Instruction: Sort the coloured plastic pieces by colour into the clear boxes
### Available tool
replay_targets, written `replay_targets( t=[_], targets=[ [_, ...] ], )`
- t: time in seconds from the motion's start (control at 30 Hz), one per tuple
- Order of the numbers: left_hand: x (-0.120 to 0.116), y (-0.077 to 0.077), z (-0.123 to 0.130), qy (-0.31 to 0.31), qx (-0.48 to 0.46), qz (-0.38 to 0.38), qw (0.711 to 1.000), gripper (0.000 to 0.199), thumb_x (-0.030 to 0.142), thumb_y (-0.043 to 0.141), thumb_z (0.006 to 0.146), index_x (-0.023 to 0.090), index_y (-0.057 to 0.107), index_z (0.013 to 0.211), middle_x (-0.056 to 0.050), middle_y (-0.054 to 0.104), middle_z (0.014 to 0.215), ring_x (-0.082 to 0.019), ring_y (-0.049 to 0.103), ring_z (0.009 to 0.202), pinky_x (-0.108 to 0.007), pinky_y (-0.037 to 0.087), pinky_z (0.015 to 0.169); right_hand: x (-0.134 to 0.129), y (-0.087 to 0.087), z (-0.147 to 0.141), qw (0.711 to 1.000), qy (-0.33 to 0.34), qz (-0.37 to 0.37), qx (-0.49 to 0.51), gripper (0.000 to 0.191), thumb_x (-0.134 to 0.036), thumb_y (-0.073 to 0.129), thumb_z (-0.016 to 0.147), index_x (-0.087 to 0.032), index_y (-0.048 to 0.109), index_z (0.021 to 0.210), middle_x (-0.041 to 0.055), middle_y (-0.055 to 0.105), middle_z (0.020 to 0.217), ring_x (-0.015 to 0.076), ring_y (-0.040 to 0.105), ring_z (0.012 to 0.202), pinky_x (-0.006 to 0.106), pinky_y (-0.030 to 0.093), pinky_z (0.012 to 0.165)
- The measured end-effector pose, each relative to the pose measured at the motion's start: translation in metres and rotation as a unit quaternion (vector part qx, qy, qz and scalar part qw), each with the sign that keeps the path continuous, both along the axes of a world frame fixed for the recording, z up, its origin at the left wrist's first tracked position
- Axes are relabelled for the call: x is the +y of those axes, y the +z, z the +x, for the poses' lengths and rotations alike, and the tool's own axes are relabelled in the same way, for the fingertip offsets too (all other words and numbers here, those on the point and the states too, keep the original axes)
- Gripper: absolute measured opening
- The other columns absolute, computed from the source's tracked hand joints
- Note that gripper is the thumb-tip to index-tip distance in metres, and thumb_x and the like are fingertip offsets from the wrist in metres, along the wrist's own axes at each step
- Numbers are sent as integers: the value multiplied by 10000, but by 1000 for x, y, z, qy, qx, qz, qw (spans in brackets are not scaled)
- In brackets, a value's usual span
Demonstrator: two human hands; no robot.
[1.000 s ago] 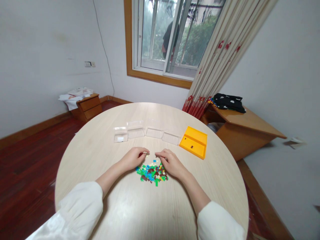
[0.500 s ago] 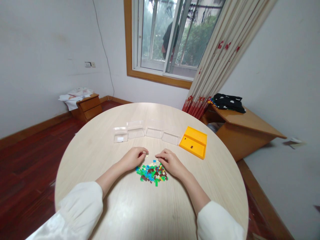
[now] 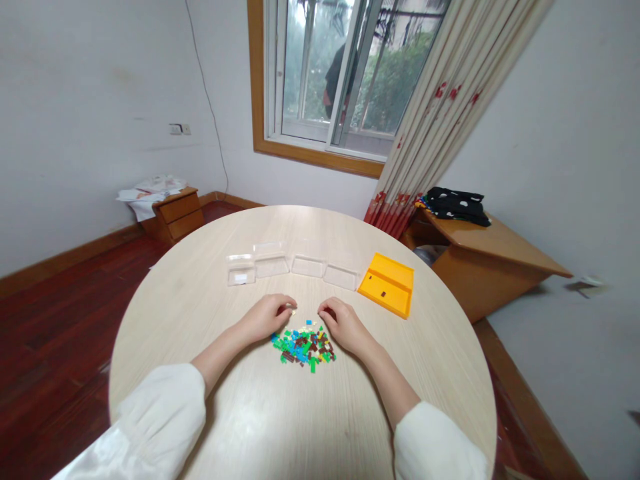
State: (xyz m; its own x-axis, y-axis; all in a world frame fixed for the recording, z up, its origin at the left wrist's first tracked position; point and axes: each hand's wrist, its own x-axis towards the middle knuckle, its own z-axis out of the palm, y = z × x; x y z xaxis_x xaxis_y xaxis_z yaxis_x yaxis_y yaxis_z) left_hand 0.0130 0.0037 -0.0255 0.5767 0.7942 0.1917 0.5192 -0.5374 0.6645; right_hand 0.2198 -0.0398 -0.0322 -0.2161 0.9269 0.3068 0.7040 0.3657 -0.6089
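Note:
A pile of small toy building bricks (image 3: 305, 347) in green, blue, brown, yellow and cream lies on the round table (image 3: 280, 420) between my forearms. My left hand (image 3: 270, 316) rests at the pile's upper left, fingers curled and tips close together. A tiny cream brick (image 3: 294, 312) shows right by its fingertips; whether they grip it is unclear. At the upper right of the pile, my right hand (image 3: 342, 323) has thumb and forefinger pinched together. What that pinch holds, if anything, is too small to make out. A blue brick (image 3: 309, 322) lies between the hands.
Beyond the hands, several clear plastic boxes (image 3: 308, 267) stand in a curved row. Right of them is an open yellow case (image 3: 393, 270) with two small brown bricks inside. Further off are a wooden cabinet (image 3: 470, 293), a small drawer unit (image 3: 179, 215) and a curtain (image 3: 440, 100).
My right hand has drawn slightly to the right, its fingertips pulling in and widening the gap between the hands. My left hand has barely moved.

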Motion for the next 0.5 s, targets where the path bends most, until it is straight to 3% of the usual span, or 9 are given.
replay_targets(
  t=[0.23, 0.5],
  targets=[
    [0, 0, -2, -10, 8, 27, 1000, 224, 155, 480, 785, 157, 664, 913, -40, 585, 786, -137, 539, 710, -249, 422, 704, 1, -1, 1, 1000, -11, 20, 15, 126, -92, 492, 810, -161, 596, 793, 45, 613, 788, 154, 568, 763, 282, 439, 719],
    [3, -5, -3, -39, 12, 30, 999, 182, 151, 488, 788, 154, 661, 844, -51, 563, 830, -151, 544, 777, -250, 412, 723, 3, -3, 1, 999, -13, 32, 15, 130, -91, 521, 800, -164, 629, 801, 52, 613, 793, 158, 573, 769, 293, 450, 727]
  ],
)
